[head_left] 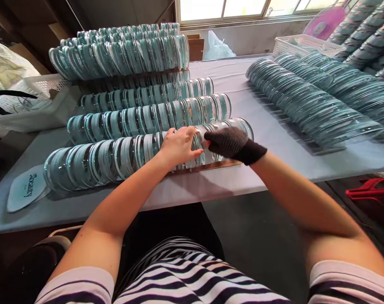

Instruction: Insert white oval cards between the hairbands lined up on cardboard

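Observation:
A long row of round, clear greenish glass discs stands on edge in a low brown rack along the table's front. My bare left hand lies over the right half of this row, its thumb and fingers apart and touching the disc rims. Just to its right, my right hand wears a dark ribbed glove. Its fingers are pinched together at the discs near the row's right end; what lies between the fingertips is hidden. A pale paddle-shaped piece with "Beauty" lettering lies flat at the row's left end.
More rows of discs stand behind, some stacked higher. Slanted rows fill the table's right side. White baskets sit at the back right and at the left. A clear plastic bag rests near the window wall. The white-covered table ends before my body.

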The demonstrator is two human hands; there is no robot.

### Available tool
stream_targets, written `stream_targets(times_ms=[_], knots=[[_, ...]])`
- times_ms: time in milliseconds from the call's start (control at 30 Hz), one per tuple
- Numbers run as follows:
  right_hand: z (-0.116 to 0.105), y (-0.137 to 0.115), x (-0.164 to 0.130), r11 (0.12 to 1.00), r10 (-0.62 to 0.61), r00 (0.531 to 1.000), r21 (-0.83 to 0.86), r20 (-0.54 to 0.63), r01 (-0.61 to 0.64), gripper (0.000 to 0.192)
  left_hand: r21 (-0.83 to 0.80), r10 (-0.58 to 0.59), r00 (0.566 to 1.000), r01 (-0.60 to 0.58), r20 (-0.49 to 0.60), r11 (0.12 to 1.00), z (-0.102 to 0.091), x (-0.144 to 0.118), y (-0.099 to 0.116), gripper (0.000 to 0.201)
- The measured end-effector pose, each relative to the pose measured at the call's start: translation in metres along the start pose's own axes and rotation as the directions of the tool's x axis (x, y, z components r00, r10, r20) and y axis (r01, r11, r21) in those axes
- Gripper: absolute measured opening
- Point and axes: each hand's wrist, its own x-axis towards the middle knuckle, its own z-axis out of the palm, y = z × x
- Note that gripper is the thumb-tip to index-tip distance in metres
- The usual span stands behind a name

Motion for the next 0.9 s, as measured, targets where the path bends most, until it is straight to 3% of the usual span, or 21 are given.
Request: stream_targets(times_ms=[100, 233, 467, 700, 800, 900], knots=[[0.039, -0.021, -0.043, 0.998, 0.037, 0.998, 0.053, -0.05, -0.035, 0.031, -0.003, -0.009, 1.0, 0.009, 0.012, 1.0, 0.0, 0.001, -0.002, 0.061], [0.075, -0.042, -0.067, 0.996, 0.083, 0.982, 0.046, -0.167, -0.076, 0.028, -0.028, 0.026, 0.999, -0.025, 0.033, 0.999, -0.003, 0.0, -0.006, 0.067], [0.077, -0.058, -0.062, 0.995, -0.082, 0.972, 0.037, -0.218, 0.092, 0.024, -0.039, 0.111, 0.991, -0.108, 0.073, 0.993, -0.016, -0.016, -0.02, 0.066], [0.106, -0.053, -0.059, 0.98, -0.188, 0.919, -0.008, -0.347, 0.198, 0.025, -0.036, 0.101, 0.994, -0.099, 0.052, 0.994, -0.011, -0.017, -0.03, 0.064], [0.093, -0.039, -0.066, 0.969, -0.206, 0.897, 0.05, -0.391, 0.244, 0.021, -0.035, 0.089, 0.994, -0.087, 0.064, 0.996, -0.013, -0.017, -0.029, 0.068], [0.049, -0.007, -0.053, 0.992, 0.024, 0.915, 0.12, -0.403, 0.027, 0.029, -0.054, 0.069, 0.996, -0.066, 0.048, 0.996, -0.017, -0.009, -0.019, 0.079]])
